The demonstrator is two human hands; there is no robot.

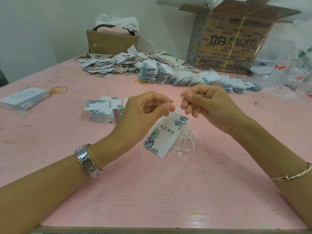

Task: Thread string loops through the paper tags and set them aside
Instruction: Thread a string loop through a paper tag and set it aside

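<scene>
**Threading station: one tag in hand, string at the hole**

My left hand pinches the top edge of one leaf-print tag between thumb and forefinger. The tag hangs face up, its lower end toward six o'clock and its punched corner presented to the other hand. My right hand, fingers curled, pinches a white string just at three o'clock of that corner. I cannot tell whether the string has entered the hole.

The bundle of string loops lies on the pink table directly under the tag, within easy reach for the next draw. The stack of unthreaded tags sits close by at nine o'clock of my left hand. The row of finished tags runs from twelve to two o'clock, well apart from the supply. I judge this keeps done and undone work separate.

Room for moving: there is bare tabletop toward six o'clock, up to the near edge. The cardboard box closes off one o'clock.
</scene>
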